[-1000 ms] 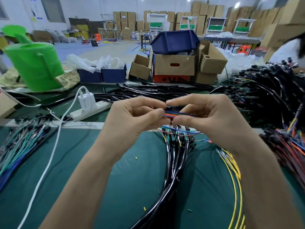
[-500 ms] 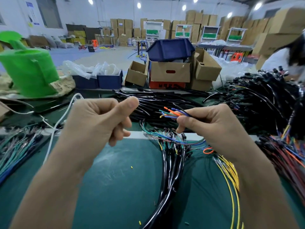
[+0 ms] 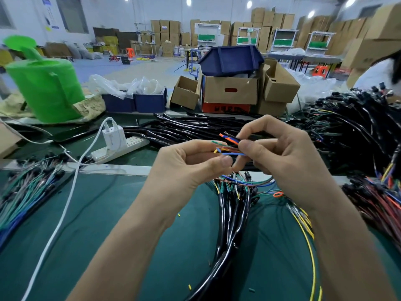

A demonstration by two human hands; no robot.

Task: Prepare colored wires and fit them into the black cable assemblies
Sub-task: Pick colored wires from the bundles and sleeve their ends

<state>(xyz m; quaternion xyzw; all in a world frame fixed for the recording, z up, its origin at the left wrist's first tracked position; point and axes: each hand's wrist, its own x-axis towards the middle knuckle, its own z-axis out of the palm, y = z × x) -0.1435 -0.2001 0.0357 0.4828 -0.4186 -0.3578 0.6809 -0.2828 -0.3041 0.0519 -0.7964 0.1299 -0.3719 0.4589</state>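
The right hand (image 3: 282,157) pinches a small cluster of colored wires (image 3: 227,146) between thumb and forefinger. The black jacket they belong to is mostly hidden inside that hand. From the pinch the strands fan out to the left, with orange on top, green and yellow in the middle and blue lowest. Their long axis runs roughly level across the view, and the free tips point away from the right grip, straight at the left hand (image 3: 188,168).

The left hand is the nearer one to those tips. Its fingers are curled and the thumb tip is brought against the forefinger just under the blue strand. Whether a strand is actually caught between them cannot be told.

The next move probably depends on this facing: the left fingertips need only travel a little up and to the right, along the wires' axis, to single out one strand while the right grip keeps the cluster steady.

Directly below both grips, the bundle of black cable assemblies (image 3: 230,218) lies on the green mat (image 3: 130,213), running toward the person.
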